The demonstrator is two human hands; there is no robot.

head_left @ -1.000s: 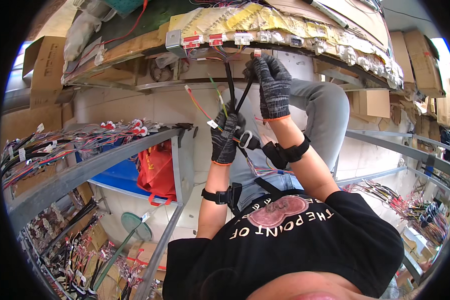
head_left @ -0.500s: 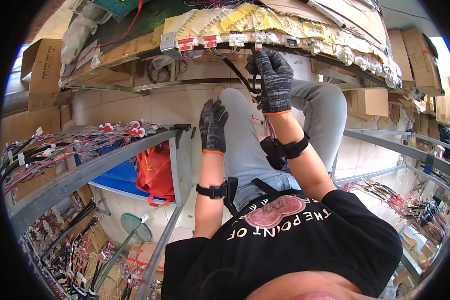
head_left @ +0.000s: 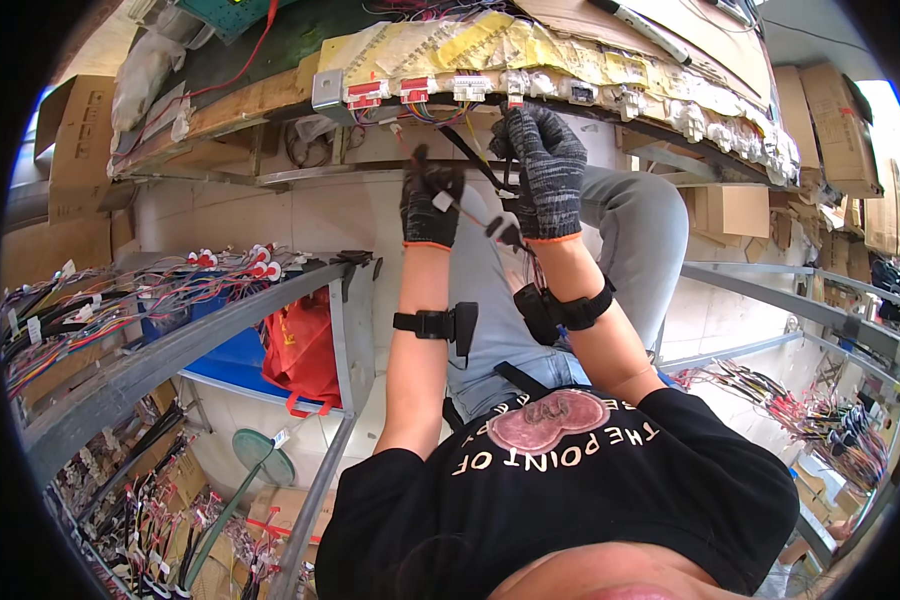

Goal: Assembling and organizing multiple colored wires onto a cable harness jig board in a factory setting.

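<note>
Both my hands wear dark grey knit gloves with orange cuffs. My right hand point(head_left: 548, 170) is closed just below the bench edge, its fingertips at a red-and-white connector point(head_left: 515, 98). A black-sleeved wire harness point(head_left: 470, 152) runs beside and behind these fingers, and what they pinch is partly hidden. Lower to the left, my left hand point(head_left: 430, 212) is closed around a thin branch of the harness, somewhat blurred. A white label point(head_left: 442, 201) sits on this branch, and a dark connector point(head_left: 505, 230) hangs between the hands. A small pale plug point(head_left: 397, 131) shows above the left fingertips.
Along the bench's taped edge point(head_left: 410, 60) sit several connectors, with a metal bracket point(head_left: 327, 90) at the left. Metal rack rails point(head_left: 170, 345) flank me, carrying wire bundles point(head_left: 80, 310). A red bag point(head_left: 300, 350) lies at the left; cardboard boxes point(head_left: 820, 130) stand at the right.
My left hand has risen from above my knee toward the bench and now has a labelled harness branch in it. The right hand stays near the same connector.
</note>
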